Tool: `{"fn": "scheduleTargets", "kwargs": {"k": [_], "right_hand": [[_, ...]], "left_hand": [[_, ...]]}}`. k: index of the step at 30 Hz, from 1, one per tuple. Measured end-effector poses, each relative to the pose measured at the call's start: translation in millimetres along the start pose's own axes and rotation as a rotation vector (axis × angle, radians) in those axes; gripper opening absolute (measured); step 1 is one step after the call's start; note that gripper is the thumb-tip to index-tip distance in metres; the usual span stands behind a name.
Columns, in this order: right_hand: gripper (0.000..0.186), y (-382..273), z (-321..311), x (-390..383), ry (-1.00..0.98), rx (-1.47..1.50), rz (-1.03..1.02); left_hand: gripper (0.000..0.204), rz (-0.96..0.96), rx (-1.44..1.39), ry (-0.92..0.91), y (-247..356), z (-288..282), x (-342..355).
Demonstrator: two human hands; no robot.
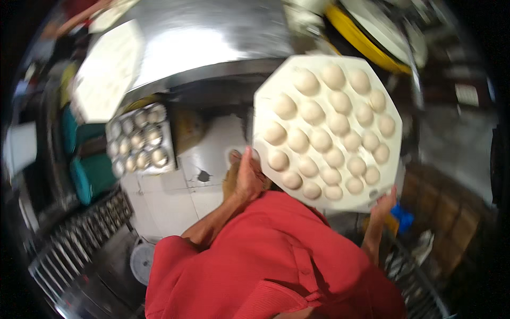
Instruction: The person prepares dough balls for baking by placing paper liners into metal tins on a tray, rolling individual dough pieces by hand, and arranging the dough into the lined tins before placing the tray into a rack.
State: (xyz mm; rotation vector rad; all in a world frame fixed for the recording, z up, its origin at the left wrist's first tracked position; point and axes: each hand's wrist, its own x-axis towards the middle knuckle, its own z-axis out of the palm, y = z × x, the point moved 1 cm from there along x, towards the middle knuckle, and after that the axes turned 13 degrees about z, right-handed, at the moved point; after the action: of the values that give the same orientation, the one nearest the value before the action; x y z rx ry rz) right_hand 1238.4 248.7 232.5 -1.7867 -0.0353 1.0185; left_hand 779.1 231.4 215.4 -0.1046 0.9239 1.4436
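Observation:
A large pale octagonal board (390,146) bearing several round dough balls (321,140) is held out in front of my red shirt. My left hand (249,175) grips its left edge, with the fingers partly hidden under the board. At the lower right edge my right hand (383,204) is closed on the rim, thumb on top. The dough balls sit in loose rows, apart or just touching one another.
A steel table (255,26) stands ahead, with another pale board (109,72) at its left end. Left of me is a metal cup tray (171,151) above the tiled floor (196,199). A yellow-rimmed round machine (353,37) is at the far right. Another person's arm (82,18) reaches in, far left.

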Motion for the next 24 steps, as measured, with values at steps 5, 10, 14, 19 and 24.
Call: {"fn": "scheduleTargets", "kwargs": {"k": [5,10,14,19,24], "right_hand": [[0.048,37,126,-75,-0.343,-0.13,0.045],[0.048,71,310,-143,-0.547,-0.145,0.113],[0.04,128,442,-176,-0.612,-0.2,0.189],[0.026,156,464,-267,-1.1,-0.563,0.177],[0.021,91,502,-305,-1.593,-1.166,-0.966]], "left_hand": [[0.074,0.363,0.033,0.072,140,-30,-17],[0.074,0.704,-0.136,-0.158,257,-74,40],[0.069,0.627,0.06,0.053,278,-81,55],[0.049,0.606,0.041,0.176,274,-108,67],[0.026,0.786,-0.099,0.58,295,-126,59]]}}
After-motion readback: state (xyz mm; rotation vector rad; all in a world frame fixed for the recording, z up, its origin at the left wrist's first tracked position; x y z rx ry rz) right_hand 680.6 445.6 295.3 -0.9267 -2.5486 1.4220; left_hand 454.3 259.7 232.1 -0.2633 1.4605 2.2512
